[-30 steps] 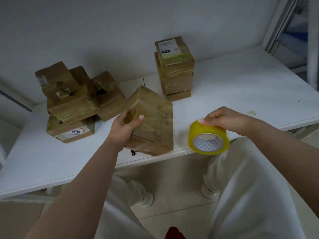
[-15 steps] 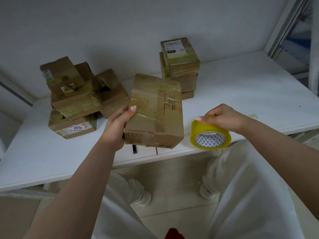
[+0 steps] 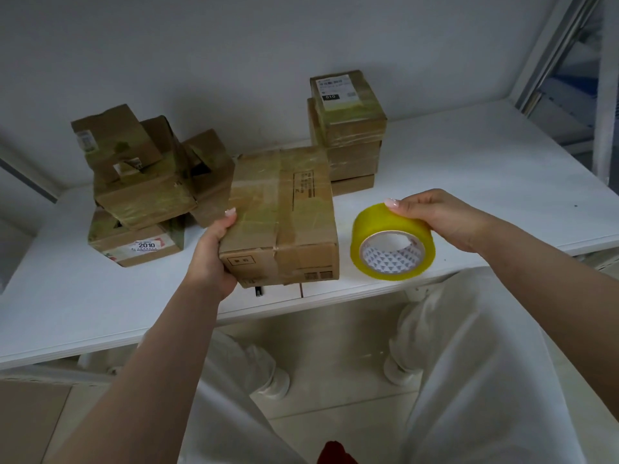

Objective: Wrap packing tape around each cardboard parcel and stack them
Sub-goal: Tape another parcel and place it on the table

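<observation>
Already taped once, the parcel sat ready for another band

Near the table's (image 3: 469, 169) front edge, the left hand (image 3: 214, 252) gripped the parcel (image 3: 281, 216) by its near left corner, thumb on top. The right hand (image 3: 445, 219) held the yellow tape roll (image 3: 392, 242) just to its right, fingers curled over the rim. The box looked stiff and fairly light, its glossy taped faces probably slippery, so corners and edges seemed the surest hold. A neat stack (image 3: 348, 132) stood behind, a loose pile (image 3: 147, 182) far left

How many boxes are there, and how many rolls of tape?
Cardboard boxes: 9 (held box 1, neat stack 3, jumbled pile about 5, hard to separate)
Yellow tape roll: 1
Total: about 10
</observation>
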